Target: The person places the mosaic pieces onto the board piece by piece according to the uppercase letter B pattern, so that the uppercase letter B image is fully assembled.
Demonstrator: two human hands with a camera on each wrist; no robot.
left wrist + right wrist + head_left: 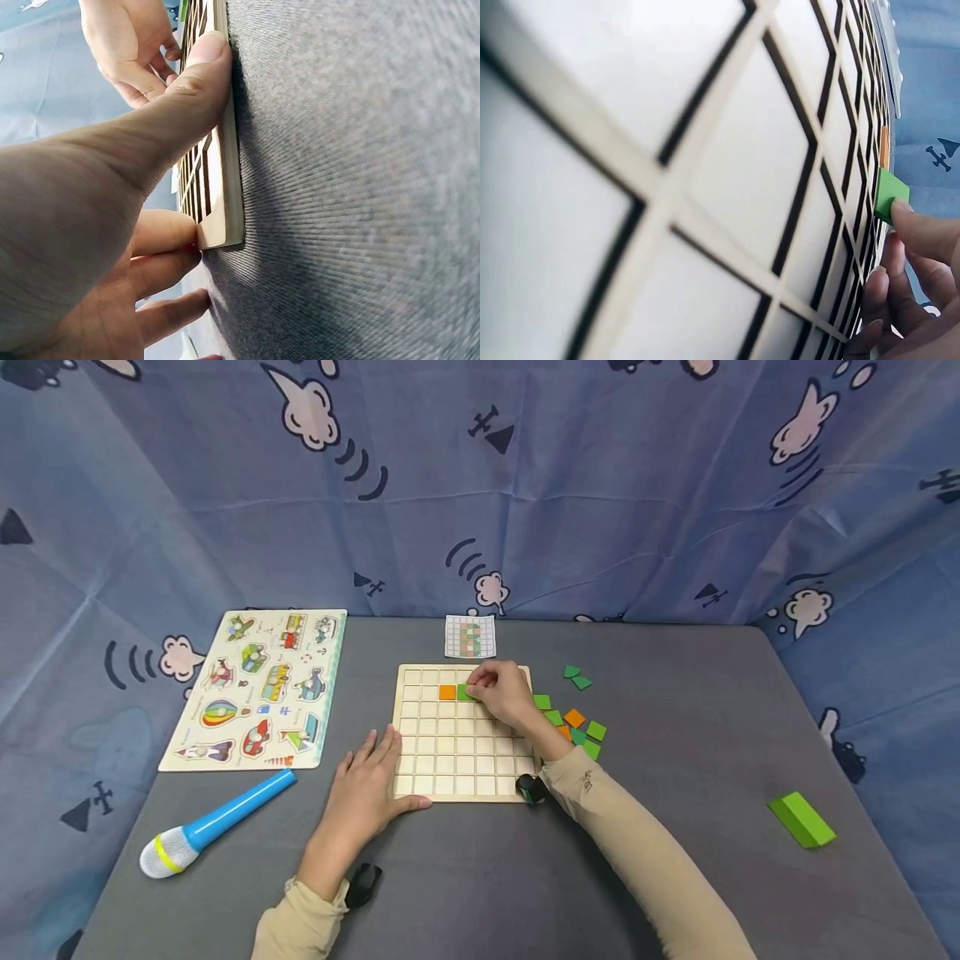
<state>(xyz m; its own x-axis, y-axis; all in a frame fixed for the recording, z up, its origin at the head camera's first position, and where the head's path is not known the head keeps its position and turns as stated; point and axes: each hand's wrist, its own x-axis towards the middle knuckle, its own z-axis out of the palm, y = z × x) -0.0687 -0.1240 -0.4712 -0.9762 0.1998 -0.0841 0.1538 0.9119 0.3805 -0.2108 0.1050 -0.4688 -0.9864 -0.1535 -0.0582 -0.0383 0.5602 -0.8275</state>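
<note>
A wooden grid board [446, 769] lies flat on the table. My right hand [502, 692] is over its upper part, pinching a green tile [889, 193] at the grid; the far fingers are partly hidden. Beside that tile, an orange tile [447, 692] sits in a cell. My left hand [363, 787] rests at the board's lower left corner, thumb [202, 71] on the front edge and outstretched fingers along the left side. Several green and orange tiles [596, 731] lie right of the board. Behind it is a small card [470, 637] printed with a coloured grid pattern.
At the left lie a picture puzzle board [258, 693] and a blue toy microphone [225, 820]. A green block [802, 819] is near the table's right side. Two dark green pieces [577, 677] lie behind the loose tiles. A patterned blue cloth [585, 527] hangs behind the table.
</note>
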